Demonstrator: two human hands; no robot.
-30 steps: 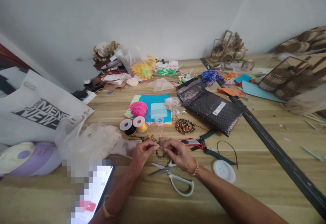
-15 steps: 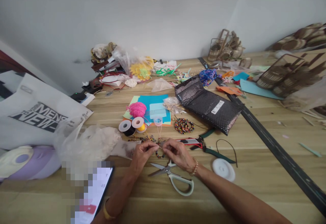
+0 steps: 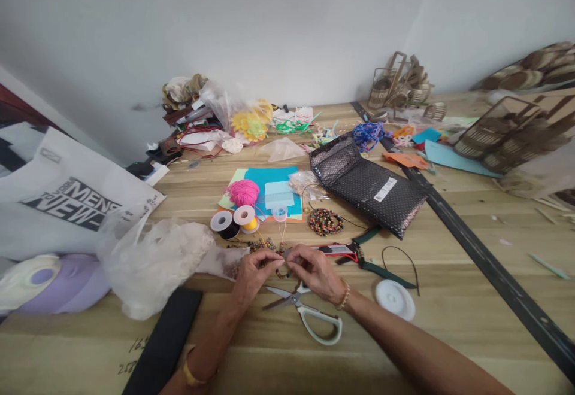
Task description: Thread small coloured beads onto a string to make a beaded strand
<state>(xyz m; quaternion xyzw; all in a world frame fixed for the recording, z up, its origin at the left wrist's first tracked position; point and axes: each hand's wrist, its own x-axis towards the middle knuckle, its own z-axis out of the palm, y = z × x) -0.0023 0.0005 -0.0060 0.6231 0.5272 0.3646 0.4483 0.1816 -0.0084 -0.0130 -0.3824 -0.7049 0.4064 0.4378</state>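
Both hands meet over the table with thumbs and fingertips pinched close together. My left hand (image 3: 255, 272) and my right hand (image 3: 315, 272) hold a thin pale cord between them, too fine to make out fully. A short loop strung with dark and coloured beads (image 3: 283, 275) hangs just below the fingertips, partly hidden by the fingers. Directly beneath my right hand lie open scissors (image 3: 296, 302) with pale green handles. Next to my left hand sits a small clear bag of beads (image 3: 222, 262). A utility knife (image 3: 335, 249) lies beyond my right hand.
Thread spools (image 3: 246, 219), pink yarn (image 3: 243, 193) and a coiled bead strand (image 3: 325, 222) stand behind the hands. Green-handled pliers (image 3: 381, 270) and a white spool (image 3: 395, 300) lie right. A black bubble mailer (image 3: 372, 188) is farther back; a phone (image 3: 164, 341) lies near the left forearm.
The phone's screen has gone from lit to dark. My hands stay nearly in place; the fingertips have shifted slightly and the beaded loop is now more covered.
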